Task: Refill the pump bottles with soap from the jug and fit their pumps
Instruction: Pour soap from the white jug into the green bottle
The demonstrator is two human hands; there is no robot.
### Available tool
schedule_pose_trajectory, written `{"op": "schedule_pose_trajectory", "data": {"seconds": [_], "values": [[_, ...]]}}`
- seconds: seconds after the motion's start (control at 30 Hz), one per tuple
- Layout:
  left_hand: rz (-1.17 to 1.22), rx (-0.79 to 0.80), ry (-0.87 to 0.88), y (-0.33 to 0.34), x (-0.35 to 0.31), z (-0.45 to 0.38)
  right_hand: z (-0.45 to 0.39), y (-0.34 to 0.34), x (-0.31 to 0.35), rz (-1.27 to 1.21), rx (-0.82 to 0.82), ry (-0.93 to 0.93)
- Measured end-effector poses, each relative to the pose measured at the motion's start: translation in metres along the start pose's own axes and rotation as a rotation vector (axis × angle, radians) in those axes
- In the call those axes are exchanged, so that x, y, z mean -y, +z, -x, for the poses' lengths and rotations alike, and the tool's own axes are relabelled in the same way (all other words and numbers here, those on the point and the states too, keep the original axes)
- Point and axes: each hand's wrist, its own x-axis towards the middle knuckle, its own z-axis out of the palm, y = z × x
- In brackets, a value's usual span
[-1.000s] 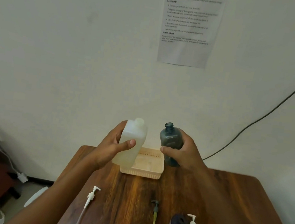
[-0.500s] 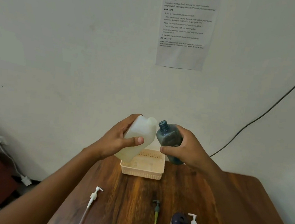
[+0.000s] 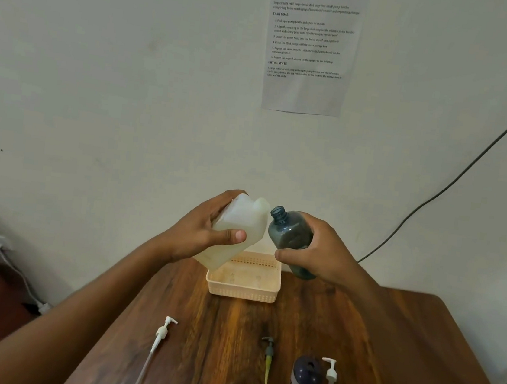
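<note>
My left hand [image 3: 206, 234] grips a translucent white soap jug [image 3: 242, 225], tilted to the right in the air above the table. Its spout nearly touches the open neck of a dark blue-grey bottle [image 3: 288, 233], which my right hand [image 3: 318, 253] holds tilted to the left. No stream of soap is visible between them. On the table near me lie a white pump [image 3: 163, 331], a grey pump with a yellow tube [image 3: 268, 351] and another white pump [image 3: 331, 374]. A small dark-topped bottle [image 3: 305, 377] stands beside that last pump.
A beige plastic basket [image 3: 244, 288] sits at the far edge of the wooden table [image 3: 230, 331], under the raised jug and bottle. A printed sheet [image 3: 310, 40] hangs on the wall, and a black cable [image 3: 452, 183] runs down the wall at right.
The jug has tipped further to the right and the bottle has leaned left, bringing spout and neck together. Both hands have risen slightly.
</note>
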Motion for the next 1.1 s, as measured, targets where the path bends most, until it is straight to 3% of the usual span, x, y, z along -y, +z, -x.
{"op": "schedule_pose_trajectory", "data": {"seconds": [1.1], "values": [[-0.369,0.226,-0.013,-0.026,-0.050,-0.040,0.011,0.002,-0.007,-0.165,-0.126,-0.002]]}}
